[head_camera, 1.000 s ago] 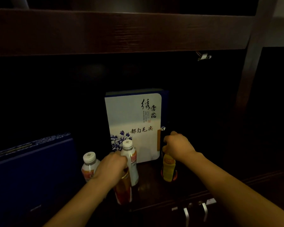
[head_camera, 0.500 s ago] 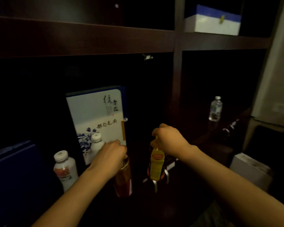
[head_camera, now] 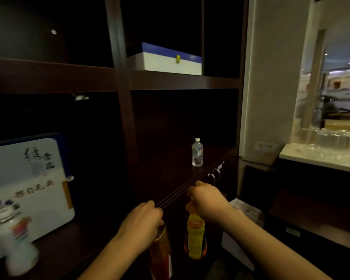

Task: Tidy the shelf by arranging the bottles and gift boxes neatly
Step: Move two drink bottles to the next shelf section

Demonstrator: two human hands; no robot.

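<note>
Off the shelf (head_camera: 182, 82) now: left hand (head_camera: 141, 221) grips the amber bottle (head_camera: 160, 255) below it, right hand (head_camera: 207, 203) the yellow bottle (head_camera: 195, 237) — likely relocating both.

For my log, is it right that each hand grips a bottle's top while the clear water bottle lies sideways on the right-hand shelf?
No: in the head view the clear water bottle stands upright on that shelf. The left hand grips the red bottle, the right hand the yellow bottle, by their tops.

Left hand (head_camera: 141, 221) gripping amber bottle (head_camera: 161, 257), right hand (head_camera: 207, 201) gripping yellow bottle (head_camera: 195, 235)
</note>
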